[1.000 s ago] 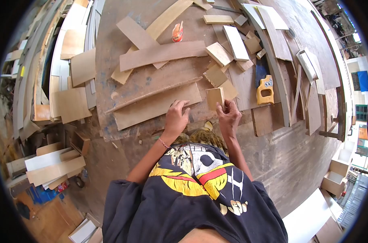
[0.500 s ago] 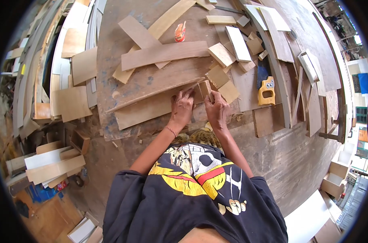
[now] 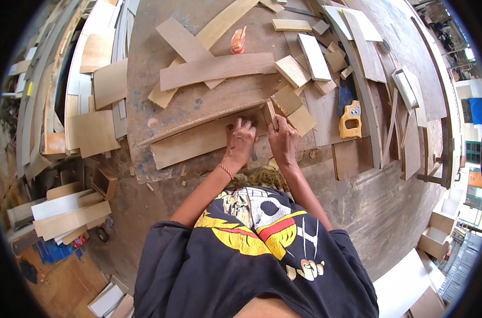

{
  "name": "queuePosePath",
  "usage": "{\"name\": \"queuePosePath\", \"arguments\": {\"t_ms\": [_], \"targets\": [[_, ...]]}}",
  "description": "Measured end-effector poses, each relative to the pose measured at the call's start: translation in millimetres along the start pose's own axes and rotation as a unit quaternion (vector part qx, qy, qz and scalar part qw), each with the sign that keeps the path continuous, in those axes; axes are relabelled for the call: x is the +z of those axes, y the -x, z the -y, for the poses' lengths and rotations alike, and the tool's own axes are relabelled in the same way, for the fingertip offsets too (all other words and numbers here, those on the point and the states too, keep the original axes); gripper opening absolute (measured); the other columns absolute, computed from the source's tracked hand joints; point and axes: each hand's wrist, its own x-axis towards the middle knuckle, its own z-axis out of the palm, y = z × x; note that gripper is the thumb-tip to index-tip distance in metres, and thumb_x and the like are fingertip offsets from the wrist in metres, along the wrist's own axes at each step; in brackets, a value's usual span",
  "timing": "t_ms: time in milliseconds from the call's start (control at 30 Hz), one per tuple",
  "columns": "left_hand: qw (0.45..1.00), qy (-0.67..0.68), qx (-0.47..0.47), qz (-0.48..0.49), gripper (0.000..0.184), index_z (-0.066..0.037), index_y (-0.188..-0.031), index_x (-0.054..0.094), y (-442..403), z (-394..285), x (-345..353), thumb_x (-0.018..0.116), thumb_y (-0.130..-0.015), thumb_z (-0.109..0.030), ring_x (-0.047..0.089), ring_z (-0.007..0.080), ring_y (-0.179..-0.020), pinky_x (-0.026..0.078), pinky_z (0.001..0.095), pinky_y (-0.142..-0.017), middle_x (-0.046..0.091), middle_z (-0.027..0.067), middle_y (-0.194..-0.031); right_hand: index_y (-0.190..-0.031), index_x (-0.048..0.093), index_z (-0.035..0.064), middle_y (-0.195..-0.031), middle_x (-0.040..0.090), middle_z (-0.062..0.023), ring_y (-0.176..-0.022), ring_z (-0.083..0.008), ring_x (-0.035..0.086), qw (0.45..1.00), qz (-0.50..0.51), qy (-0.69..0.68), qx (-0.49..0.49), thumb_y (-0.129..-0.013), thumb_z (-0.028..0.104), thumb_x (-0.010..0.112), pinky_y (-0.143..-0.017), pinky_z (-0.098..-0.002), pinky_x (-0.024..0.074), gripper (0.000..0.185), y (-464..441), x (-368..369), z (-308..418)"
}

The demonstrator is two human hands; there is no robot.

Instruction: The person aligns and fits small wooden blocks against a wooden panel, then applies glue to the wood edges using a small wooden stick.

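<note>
On the worktable, a long thin wooden strip [image 3: 198, 125] stands on edge behind a long flat board [image 3: 190, 147]. A short wooden piece [image 3: 269, 114] stands upright at their right end, forming a corner with the strip. My right hand [image 3: 283, 142] is closed on this short piece, thumb and fingers gripping its near end. Beside it, my left hand [image 3: 240, 142] rests over the flat board just inside the corner. Its fingers are bent and slightly apart, with nothing seen in them; the fingertips are partly hidden.
An orange-and-white container [image 3: 237, 42] with a stick in it stands behind crossed wooden boards [image 3: 217, 71]. Several offcuts [image 3: 293, 71] lie at the back right, near a yellow-handled saw [image 3: 350, 121]. Stacked boards [image 3: 96, 135] line the left side; more panels [image 3: 363, 47] lie right.
My left hand has drawn back slightly from the corner, its fingers more bent. The short piece now sits more squarely against the strip's end, my right hand still on it.
</note>
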Motion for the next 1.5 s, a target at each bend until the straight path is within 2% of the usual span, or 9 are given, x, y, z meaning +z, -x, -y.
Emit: {"name": "queuePosePath", "arguments": {"t_ms": [200, 267, 367, 500, 567, 1200, 1367, 1467, 1500], "targets": [[0.998, 0.015, 0.021, 0.058, 0.019, -0.002, -0.092, 0.063, -16.0, -11.7, -37.7, 0.064, -0.075, -0.011, 0.055, 0.0289, -0.097, 0.042, 0.0412, -0.085, 0.060, 0.0130, -0.099, -0.093, 0.058, 0.0050, -0.067, 0.061, -0.0153, -0.064, -0.0314, 0.061, 1.000, 0.000, 0.009, -0.017, -0.076, 0.011, 0.063, -0.059, -0.0414, 0.0473, 0.019, -2.7, -0.6, 2.4], [0.983, 0.074, 0.054, -0.158, 0.028, -0.003, -0.101, 0.062, -25.6, -12.9, -43.7, 0.064, -0.075, -0.011, 0.055, 0.0268, -0.095, 0.041, 0.0400, -0.085, 0.060, 0.0117, -0.098, -0.095, 0.059, 0.0057, -0.072, 0.063, -0.0162, -0.068, -0.0320, 0.062, 0.999, 0.037, 0.011, 0.021, -0.079, 0.015, 0.062, -0.062, -0.0400, 0.0481, 0.019, -2.7, -2.5, 3.3], [0.980, 0.027, 0.037, -0.193, 0.038, -0.004, -0.110, 0.059, -53.2, -6.2, -55.3, 0.067, -0.074, -0.016, 0.056, 0.0258, -0.097, 0.041, 0.0389, -0.086, 0.060, 0.0107, -0.101, -0.090, 0.057, 0.0056, -0.071, 0.062, -0.0172, -0.067, -0.0332, 0.062, 0.997, 0.067, 0.030, 0.032, -0.080, 0.017, 0.060, -0.061, -0.0420, 0.0476, 0.015, -3.8, -0.7, 2.4], [0.996, 0.039, 0.063, -0.052, 0.041, -0.004, -0.113, 0.059, -80.5, 15.2, -54.2, 0.067, -0.073, -0.013, 0.058, 0.0305, -0.099, 0.043, 0.0377, -0.089, 0.061, 0.0148, -0.107, -0.084, 0.054, 0.0054, -0.068, 0.060, -0.0179, -0.066, -0.0340, 0.061, 0.997, 0.061, 0.037, 0.039, -0.080, 0.015, 0.060, -0.059, -0.0435, 0.0468, 0.012, -2.9, 5.3, -0.3], [0.980, 0.144, 0.057, 0.128, 0.042, -0.001, -0.114, 0.057, -89.4, 20.0, -56.9, 0.064, -0.073, -0.009, 0.057, 0.0309, -0.105, 0.044, 0.0362, -0.091, 0.060, 0.0175, -0.112, -0.077, 0.052, 0.0040, -0.065, 0.059, -0.0175, -0.064, -0.0344, 0.060, 0.998, 0.046, 0.031, 0.024, -0.078, 0.011, 0.057, -0.060, -0.0443, 0.0468, 0.009, -2.7, 7.1, 0.1], [0.980, 0.154, 0.085, 0.090, 0.039, -0.008, -0.107, 0.064, -92.0, 23.3, -41.5, 0.051, -0.072, 0.001, 0.061, 0.0318, -0.094, 0.048, 0.0364, -0.084, 0.063, 0.0160, -0.103, -0.078, 0.052, 0.0033, -0.069, 0.060, -0.0162, -0.067, -0.0321, 0.059, 1.000, 0.012, 0.008, -0.026, -0.081, 0.007, 0.051, -0.060, -0.0411, 0.0474, 0.005, 2.7, 10.9, 0.4], [0.989, -0.036, 0.089, 0.112, 0.049, -0.003, -0.121, 0.054, -83.9, 16.0, -43.4, 0.058, -0.072, -0.004, 0.056, 0.0279, -0.107, 0.036, 0.0422, -0.099, 0.061, 0.0158, -0.110, -0.080, 0.054, 0.0042, -0.071, 0.060, -0.0183, -0.070, -0.0340, 0.060, 0.999, 0.044, 0.013, 0.009, -0.079, 0.015, 0.059, -0.062, -0.0436, 0.0463, 0.013, 0.5, 15.9, -2.6], [0.962, -0.153, 0.167, -0.152, 0.053, 0.000, -0.123, 0.050, -63.2, -0.8, -55.6, 0.065, -0.073, -0.012, 0.048, 0.0263, -0.117, 0.030, 0.0426, -0.102, 0.056, 0.0140, -0.118, -0.078, 0.054, 0.0045, -0.068, 0.061, -0.0183, -0.066, -0.0349, 0.061, 0.997, 0.056, 0.035, 0.040, -0.078, 0.015, 0.060, -0.060, -0.0445, 0.0461, 0.012, -3.7, 13.8, -1.0], [0.964, -0.152, 0.152, -0.156, 0.053, 0.000, -0.123, 0.050, -52.8, 0.6, -55.3, 0.065, -0.073, -0.012, 0.048, 0.0263, -0.117, 0.030, 0.0426, -0.102, 0.056, 0.0140, -0.118, -0.078, 0.054, 0.0045, -0.068, 0.061, -0.0183, -0.066, -0.0349, 0.061, 0.997, 0.066, 0.036, 0.028, -0.078, 0.015, 0.060, -0.060, -0.0445, 0.0461, 0.012, -4.8, 11.3, 0.9]]}}
